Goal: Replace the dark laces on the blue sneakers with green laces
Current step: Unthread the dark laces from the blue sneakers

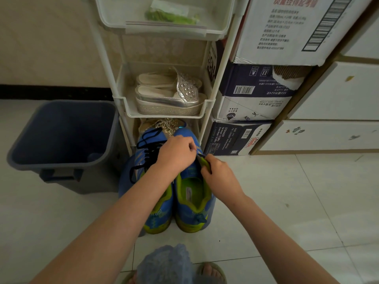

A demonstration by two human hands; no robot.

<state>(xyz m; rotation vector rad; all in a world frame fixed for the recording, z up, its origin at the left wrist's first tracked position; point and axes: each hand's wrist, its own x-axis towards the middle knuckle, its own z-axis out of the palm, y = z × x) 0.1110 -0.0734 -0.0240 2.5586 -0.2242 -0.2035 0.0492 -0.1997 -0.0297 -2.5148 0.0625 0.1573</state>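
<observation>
Two blue sneakers with green lining stand side by side on the floor, toes toward the rack. The left sneaker (158,212) carries loose dark laces (146,148) across its top. My left hand (176,150) reaches over to the right sneaker (192,199) and pinches something thin at its eyelets; what it pinches is too small to tell. My right hand (217,173) grips the green tongue (205,162) of that shoe. A clear bag holding green laces (172,16) lies in the rack's top tray.
A white tiered rack (123,103) holds silver platform sandals (170,93). A dark blue bin (61,136) stands to the left. Stacked cardboard boxes (256,95) and white drawers (338,95) are to the right. My sandalled foot (211,271) and a bluish cloth (168,263) are at the bottom.
</observation>
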